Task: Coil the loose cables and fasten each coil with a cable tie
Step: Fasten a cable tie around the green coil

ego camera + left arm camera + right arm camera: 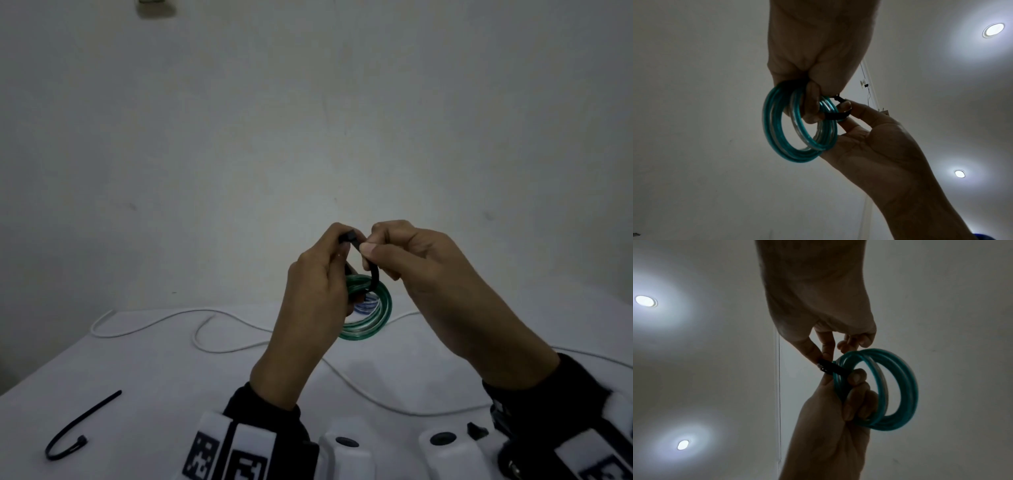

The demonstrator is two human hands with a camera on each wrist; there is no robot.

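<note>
From the head view: raised above the white table (137,377), a green cable coil (368,318) hanging on edge, gripped by curled left hand (308,301) fingers; black cable tie (371,270) looped over its top, strap running upward, pinched by the right hand (421,270). On the table, a loose white cable (212,346) and a spare black tie (78,425). From the left wrist: left fingers (812,104) hooked through the coil. From the right wrist: thumb and forefinger (826,345) pinching the tie.

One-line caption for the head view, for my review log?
Both hands, left hand and right hand, loop a black cable tie around a green cable coil above the table.
</note>
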